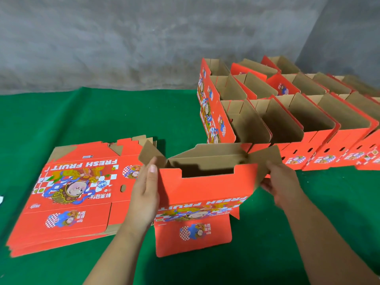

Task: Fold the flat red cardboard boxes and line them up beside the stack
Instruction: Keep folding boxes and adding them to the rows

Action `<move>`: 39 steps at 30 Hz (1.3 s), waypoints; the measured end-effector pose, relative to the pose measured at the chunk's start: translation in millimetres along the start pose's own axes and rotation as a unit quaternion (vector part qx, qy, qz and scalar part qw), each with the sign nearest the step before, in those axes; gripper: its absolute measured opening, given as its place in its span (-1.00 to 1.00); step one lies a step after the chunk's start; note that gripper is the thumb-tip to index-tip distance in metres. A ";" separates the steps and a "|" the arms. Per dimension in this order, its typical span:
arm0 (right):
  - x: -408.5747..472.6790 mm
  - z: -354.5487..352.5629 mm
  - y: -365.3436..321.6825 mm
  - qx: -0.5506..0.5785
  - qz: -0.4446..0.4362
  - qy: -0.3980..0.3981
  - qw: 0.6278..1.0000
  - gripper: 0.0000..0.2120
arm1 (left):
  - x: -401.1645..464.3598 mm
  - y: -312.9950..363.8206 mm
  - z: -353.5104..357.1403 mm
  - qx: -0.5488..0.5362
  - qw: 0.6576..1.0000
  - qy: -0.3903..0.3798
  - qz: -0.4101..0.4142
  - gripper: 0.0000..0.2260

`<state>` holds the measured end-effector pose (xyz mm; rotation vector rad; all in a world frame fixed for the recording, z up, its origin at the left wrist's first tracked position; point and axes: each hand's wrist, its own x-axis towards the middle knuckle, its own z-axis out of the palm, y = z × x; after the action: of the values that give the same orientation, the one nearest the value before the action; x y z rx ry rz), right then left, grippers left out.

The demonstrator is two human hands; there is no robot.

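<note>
A half-folded red cardboard box stands open-topped on the green table, its brown inside showing and one red flap lying flat toward me. My left hand presses flat against the box's left end, fingers straight, thumb near the brown side flap. My right hand grips the brown flap at the box's right end. A stack of flat red boxes printed "FRESH FRUIT" lies to the left. Several folded boxes stand in rows behind and to the right.
The green cloth table runs back to a grey concrete wall. Folded boxes fill the right rear of the table, reaching the right edge of view. A small white object shows at the far left edge.
</note>
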<state>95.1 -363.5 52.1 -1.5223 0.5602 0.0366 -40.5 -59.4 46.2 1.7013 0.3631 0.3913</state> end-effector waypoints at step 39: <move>-88.0 42.9 23.3 -0.495 -0.518 -0.149 0.682 -0.55 | 4.9 -31.7 -5.5 0.288 0.910 -0.169 0.245 -0.69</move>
<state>23.6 -293.2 60.6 -2.6343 -0.8270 -0.3389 -39.2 -47.3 16.0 2.4027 -0.2471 0.3594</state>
